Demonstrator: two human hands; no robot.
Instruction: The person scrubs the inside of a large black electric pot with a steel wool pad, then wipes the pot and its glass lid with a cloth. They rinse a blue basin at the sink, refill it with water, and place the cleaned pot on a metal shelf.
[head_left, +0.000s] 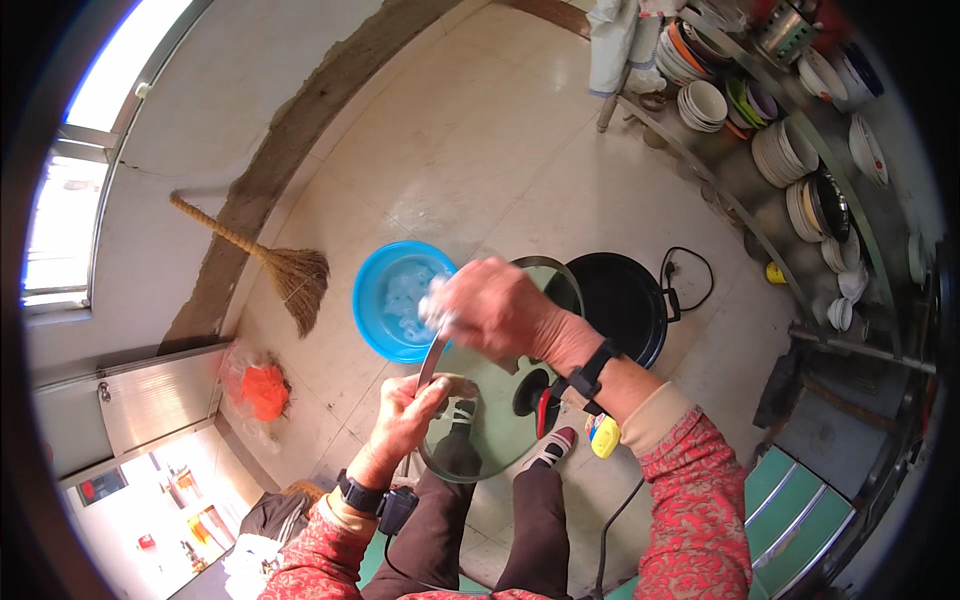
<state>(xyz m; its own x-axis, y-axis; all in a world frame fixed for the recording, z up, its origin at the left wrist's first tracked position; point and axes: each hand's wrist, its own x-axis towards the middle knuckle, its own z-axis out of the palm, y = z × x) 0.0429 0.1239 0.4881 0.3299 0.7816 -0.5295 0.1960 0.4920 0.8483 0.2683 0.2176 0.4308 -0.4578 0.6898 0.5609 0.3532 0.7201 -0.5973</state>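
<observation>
My left hand (405, 420) grips the metal-rimmed edge of a round glass pot lid (487, 420), held tilted above my feet. The lid's black knob with a red part (534, 396) faces to the right. My right hand (502, 307), blurred, presses a whitish, foamy wad (435, 306) to the lid's upper left rim; whether it is cloth or scouring pad I cannot tell. Just behind stands a blue plastic basin (361, 304) with sudsy water. Right of the lid, a black electric pan (615, 300) sits on the floor, partly hidden by the glass and my right hand.
A straw broom (289, 277) leans at the left wall. An orange-red plastic bag (264, 391) lies below it. Yellow bottle (603, 436) stands near my right foot. A power cord (711, 277) curls beside the pan. Shelves of stacked bowls (784, 154) line the right side.
</observation>
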